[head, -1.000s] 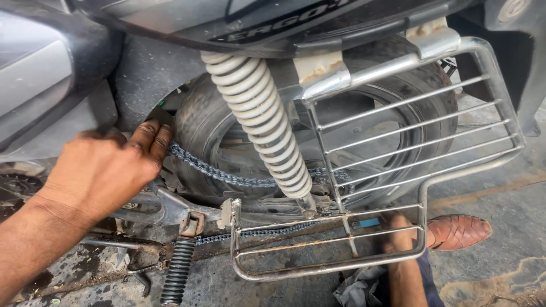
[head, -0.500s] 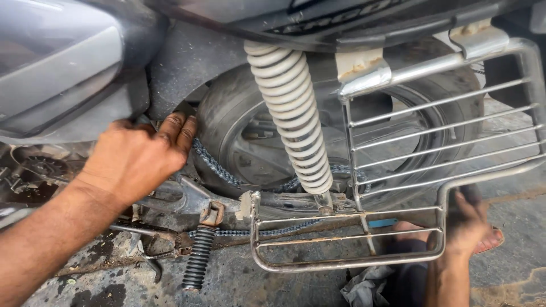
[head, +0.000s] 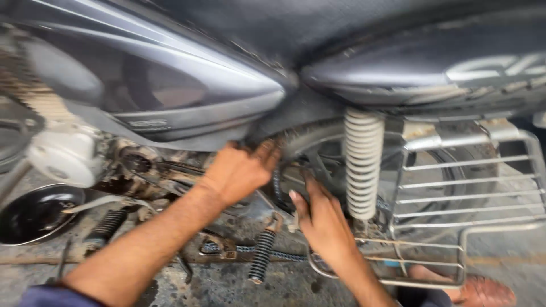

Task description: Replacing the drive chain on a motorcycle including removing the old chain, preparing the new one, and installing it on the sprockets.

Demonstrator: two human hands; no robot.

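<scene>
Drive chain (head: 277, 190): dark, greasy, running just left of the white shock spring (head: 362, 165), in front of the rear tyre (head: 307, 136). Left hand (head: 239, 170) left of the spring, fingers curled onto the chain's upper run under the grey side panel (head: 170, 85). Right hand (head: 321, 219) below-left of the spring, fingers pressed together, reaching up toward the chain; contact unclear in blur. Ribbed footpeg (head: 261, 256) lower left of spring; chrome guard grille (head: 472, 193) to its right.

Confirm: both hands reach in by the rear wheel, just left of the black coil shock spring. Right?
Not quite. In the head view the left hand and right hand do reach in by the rear wheel, but the coil shock spring is white, not black.
</scene>
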